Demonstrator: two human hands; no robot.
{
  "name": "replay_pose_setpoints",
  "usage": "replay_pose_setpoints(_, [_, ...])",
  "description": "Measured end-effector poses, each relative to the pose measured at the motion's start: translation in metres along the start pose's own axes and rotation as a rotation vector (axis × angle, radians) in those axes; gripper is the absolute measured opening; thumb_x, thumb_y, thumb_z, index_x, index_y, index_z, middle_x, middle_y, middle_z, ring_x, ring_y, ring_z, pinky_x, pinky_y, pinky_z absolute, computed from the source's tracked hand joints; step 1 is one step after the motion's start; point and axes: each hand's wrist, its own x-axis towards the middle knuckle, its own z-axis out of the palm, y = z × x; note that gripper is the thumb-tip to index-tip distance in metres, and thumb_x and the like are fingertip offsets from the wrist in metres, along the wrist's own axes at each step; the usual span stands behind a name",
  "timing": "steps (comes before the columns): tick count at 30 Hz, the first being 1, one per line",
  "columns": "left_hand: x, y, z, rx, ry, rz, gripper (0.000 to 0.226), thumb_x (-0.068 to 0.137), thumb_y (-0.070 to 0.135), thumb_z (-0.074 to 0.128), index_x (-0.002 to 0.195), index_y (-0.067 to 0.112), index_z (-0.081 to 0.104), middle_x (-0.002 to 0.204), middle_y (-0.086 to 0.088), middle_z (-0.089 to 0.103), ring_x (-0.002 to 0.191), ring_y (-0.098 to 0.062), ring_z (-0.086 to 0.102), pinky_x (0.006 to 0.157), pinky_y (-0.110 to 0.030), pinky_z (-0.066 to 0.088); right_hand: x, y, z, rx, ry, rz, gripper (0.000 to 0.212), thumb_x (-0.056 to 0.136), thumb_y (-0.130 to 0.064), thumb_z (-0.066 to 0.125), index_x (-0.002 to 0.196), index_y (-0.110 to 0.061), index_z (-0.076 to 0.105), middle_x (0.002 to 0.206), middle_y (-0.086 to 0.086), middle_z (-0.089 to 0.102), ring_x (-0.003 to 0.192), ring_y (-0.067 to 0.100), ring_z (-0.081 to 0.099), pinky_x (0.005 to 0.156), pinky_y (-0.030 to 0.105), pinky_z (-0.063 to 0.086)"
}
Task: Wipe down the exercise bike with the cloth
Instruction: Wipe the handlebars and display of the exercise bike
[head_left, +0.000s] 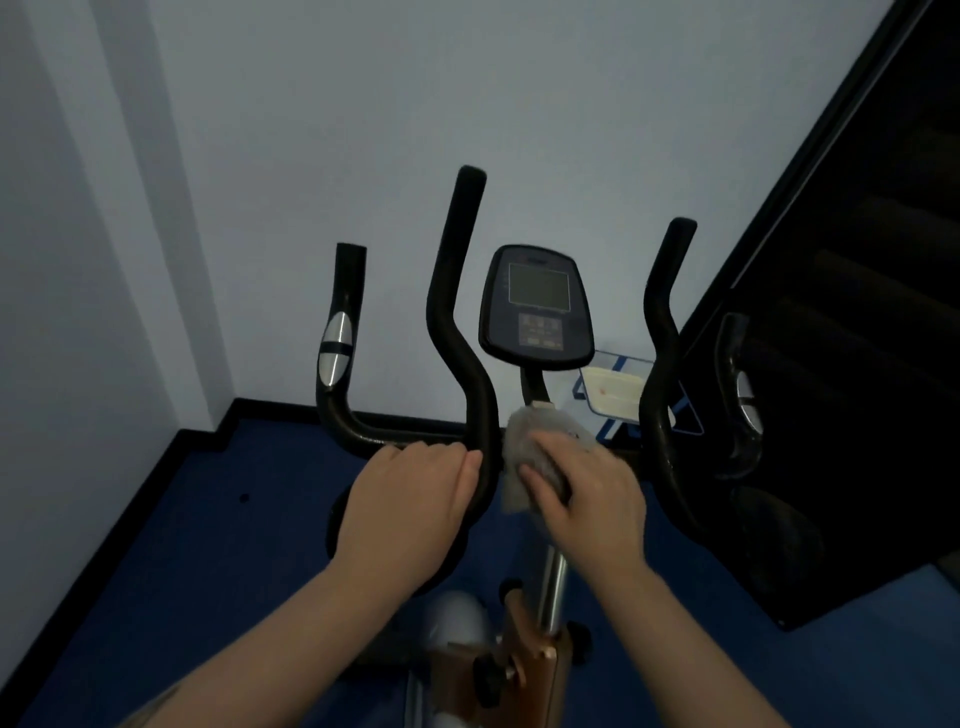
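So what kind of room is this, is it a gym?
Probably a small home workout corner, or a gym room. There is an exercise bike with a screen console, a blue floor and a plain pale wall. A hand wipes the bike with a cloth.

Single head-worn wide-angle view, looked forward and down from above and behind both hands; left hand (410, 512) and right hand (587, 499) sat close, low-centre in frame, forearms entering from bottom edge. Exercise bike (470, 322) handlebars and console (537, 306) rose just beyond hands, near camera. Wall (571, 130) filled field farther ahead, blue floor (208, 519) below left hand. Edges bent by lens; no second view shared scene
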Motion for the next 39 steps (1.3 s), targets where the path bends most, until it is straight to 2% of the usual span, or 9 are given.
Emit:
replay_pose_setpoints(3, [0.008,-0.002,-0.002,0.019,0.056,0.000,0.038,0.062,0.003,0.088,0.068,0.019,0.054,0.052,0.006,0.046,0.041,-0.016,0.046,0.040,-0.034,0.044,0.021,0.006,0.000,-0.041,0.040,-0.049,0.028,0.091,-0.045,0.053,0.113,-0.030,0.062,0.087,-0.017,0.054,0.077,0.008,0.036,0.067,0.030,0.030])
replay_pose_setpoints(7, [0.005,0.001,-0.003,0.021,0.037,-0.005,0.040,0.061,0.002,0.087,0.066,0.019,0.052,0.051,0.004,0.045,0.041,-0.018,0.045,0.040,-0.033,0.041,0.036,-0.001,0.001,0.041,0.000,0.062,0.025,0.094,-0.040,0.055,0.112,-0.027,0.066,0.083,-0.019,0.041,0.081,0.009,0.037,0.073,0.034,0.033])
replay_pose_setpoints(11, [0.001,0.001,-0.001,0.024,-0.005,0.042,0.035,0.062,0.004,0.088,0.073,0.018,0.058,0.055,0.005,0.048,0.044,-0.017,0.047,0.042,-0.033,0.043,-0.001,0.001,0.004,0.072,0.045,0.063,0.027,0.093,-0.047,0.050,0.115,-0.034,0.059,0.099,-0.018,0.059,0.085,0.003,0.035,0.069,0.028,0.020])
replay_pose_setpoints(14, [0.012,-0.001,-0.004,0.022,0.057,-0.005,0.036,0.062,0.005,0.088,0.069,0.019,0.056,0.053,0.006,0.048,0.043,-0.017,0.048,0.042,-0.032,0.044,0.034,0.001,0.004,0.056,0.006,0.069,0.032,0.092,-0.052,0.046,0.111,-0.031,0.063,0.096,-0.014,0.062,0.087,0.006,0.037,0.072,0.029,0.021])
replay_pose_setpoints(19, [-0.001,0.000,0.001,0.040,-0.015,0.025,0.031,0.067,0.003,0.084,0.072,0.018,0.057,0.055,0.005,0.047,0.044,-0.016,0.046,0.042,-0.034,0.041,0.024,-0.003,0.005,0.040,0.019,0.102,0.027,0.091,-0.050,0.051,0.109,-0.034,0.065,0.086,-0.028,0.039,0.086,0.005,0.032,0.070,0.028,0.018])
replay_pose_setpoints(25, [0.011,-0.002,-0.002,0.019,0.052,-0.026,0.035,0.072,0.005,0.083,0.066,0.022,0.052,0.052,0.008,0.046,0.041,-0.014,0.045,0.042,-0.035,0.045,0.051,0.002,0.006,0.096,-0.147,0.103,0.029,0.096,-0.050,0.045,0.109,-0.029,0.062,0.098,-0.016,0.056,0.101,0.010,0.045,0.085,0.030,0.030])
replay_pose_setpoints(30, [0.005,0.003,-0.003,-0.024,-0.003,-0.018,0.030,0.071,0.006,0.083,0.068,0.019,0.056,0.053,0.009,0.043,0.043,-0.016,0.048,0.043,-0.033,0.046,0.016,0.011,0.000,0.224,-0.147,0.036,0.038,0.095,-0.050,0.045,0.126,-0.029,0.055,0.120,-0.014,0.056,0.112,0.005,0.044,0.094,0.027,0.035])
replay_pose_setpoints(35, [0.007,-0.001,-0.004,0.021,0.029,-0.014,0.026,0.074,0.004,0.079,0.070,0.017,0.057,0.055,0.004,0.049,0.044,-0.018,0.048,0.043,-0.036,0.044,0.055,0.005,0.005,0.131,-0.239,0.124,0.027,0.097,-0.045,0.049,0.115,-0.028,0.061,0.104,-0.006,0.062,0.106,0.014,0.048,0.086,0.031,0.030])
replay_pose_setpoints(39, [0.002,0.003,-0.002,0.024,-0.034,0.027,0.028,0.071,0.005,0.082,0.072,0.019,0.057,0.055,0.006,0.047,0.044,-0.016,0.046,0.042,-0.034,0.043,0.017,0.008,-0.003,0.227,-0.190,0.052,0.034,0.095,-0.046,0.049,0.124,-0.029,0.056,0.118,-0.011,0.058,0.111,0.007,0.046,0.094,0.030,0.036])
